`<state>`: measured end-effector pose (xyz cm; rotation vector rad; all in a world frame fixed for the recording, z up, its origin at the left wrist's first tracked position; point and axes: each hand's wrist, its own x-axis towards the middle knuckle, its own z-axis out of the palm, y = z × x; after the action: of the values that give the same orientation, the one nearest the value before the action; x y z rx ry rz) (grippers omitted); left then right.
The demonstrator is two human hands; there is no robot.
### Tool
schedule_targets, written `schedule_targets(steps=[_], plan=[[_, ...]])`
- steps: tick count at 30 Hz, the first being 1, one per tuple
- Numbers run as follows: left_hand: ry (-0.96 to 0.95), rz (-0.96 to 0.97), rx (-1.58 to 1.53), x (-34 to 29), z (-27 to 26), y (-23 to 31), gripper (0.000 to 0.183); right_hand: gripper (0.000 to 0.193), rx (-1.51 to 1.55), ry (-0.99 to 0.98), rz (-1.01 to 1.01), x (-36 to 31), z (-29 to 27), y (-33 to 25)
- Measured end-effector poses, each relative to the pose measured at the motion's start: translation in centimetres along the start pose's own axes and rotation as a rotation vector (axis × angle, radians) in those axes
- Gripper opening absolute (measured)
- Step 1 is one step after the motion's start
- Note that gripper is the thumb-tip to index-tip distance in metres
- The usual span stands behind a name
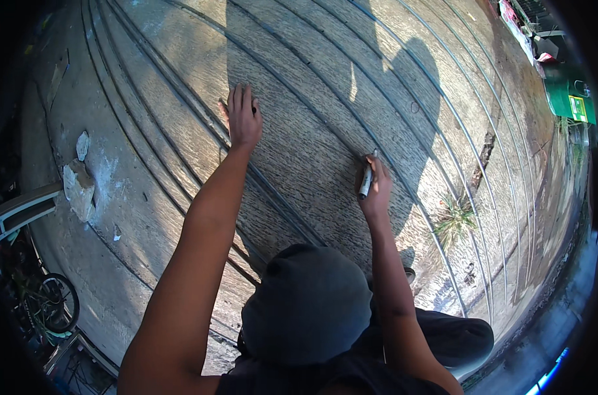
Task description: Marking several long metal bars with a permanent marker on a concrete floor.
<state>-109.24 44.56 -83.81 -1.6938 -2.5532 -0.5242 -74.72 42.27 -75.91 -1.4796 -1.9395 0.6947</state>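
Long thin metal rods (421, 209) lie roughly side by side on rough concrete ground. My left hand (244, 122) reaches forward over a close group of rods (273, 191), its fingers stretched out. A small dark spot shows beside its thumb; I cannot tell whether it is an object or a shadow. Farther right, my right hand (379, 187) is closed around a marker pen (366, 179) with a pale barrel and a dark lower end. The pen's tip points forward, close beside a rod; whether they touch is unclear.
My dark-clothed knee (305, 303) rises between my arms. A grass tuft (453, 220) grows among the right-hand rods. Broken stone (79, 191) with white powder lies left. A wheel (60, 301) stands lower left, and a green container (567, 99) stands far right.
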Motion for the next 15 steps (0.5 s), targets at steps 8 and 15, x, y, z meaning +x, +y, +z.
schedule_targets(steps=[8,15], plan=[[0.000,0.014,0.035,-0.1,-0.4,-0.2,0.045,0.038,-0.114,-0.155,-0.126,6.7,5.1,-3.2],[0.016,0.038,0.061,-0.3,-0.2,-0.1,0.041,0.032,-0.102,-0.251,-0.319,8.2,7.7,0.5]])
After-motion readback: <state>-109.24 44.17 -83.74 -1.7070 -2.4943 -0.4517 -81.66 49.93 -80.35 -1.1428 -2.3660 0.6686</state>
